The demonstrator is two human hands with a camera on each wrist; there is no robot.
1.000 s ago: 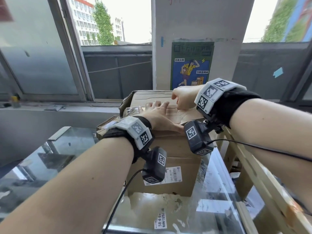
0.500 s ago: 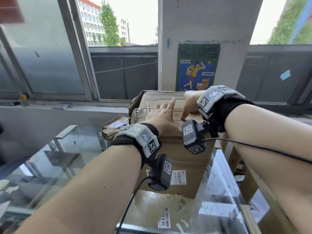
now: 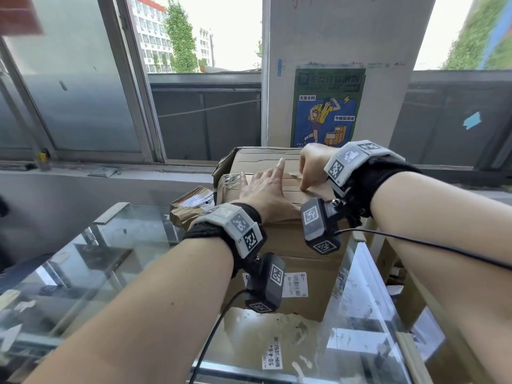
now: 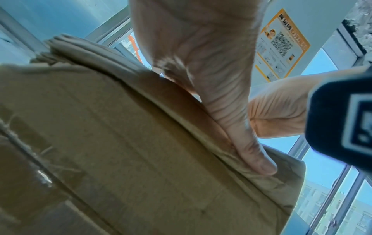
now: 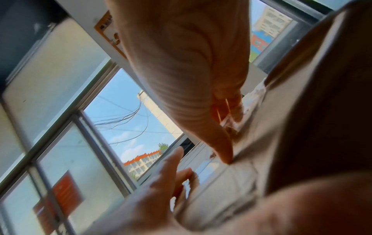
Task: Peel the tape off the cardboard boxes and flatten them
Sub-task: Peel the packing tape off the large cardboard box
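Note:
A brown cardboard box (image 3: pixel 288 250) stands on the glass table (image 3: pixel 116 261). My left hand (image 3: pixel 266 189) lies flat on its top with the fingers spread and the index finger raised. In the left wrist view the left hand (image 4: pixel 227 114) presses its thumb along the box (image 4: pixel 120 143) edge. My right hand (image 3: pixel 311 167) is curled over the top seam just right of the left hand, one fingertip poking down at it. In the right wrist view the right hand (image 5: pixel 225 127) seems to pinch a bit of clear tape (image 5: pixel 251 101) while its thumb presses on the seam.
A second, larger box (image 3: pixel 263 157) stands right behind the first. Crumpled taped cardboard (image 3: pixel 191 206) lies to the left of it. A wooden frame (image 3: pixel 432 342) borders the table on the right. A torn white label (image 3: pixel 273 356) sticks to the glass in front. The window sill (image 3: pixel 110 173) and a pillar lie beyond.
The left hand's fingers have spread and its index finger has lifted off the box top. The right hand has come down so that a fingertip now pokes at the seam.

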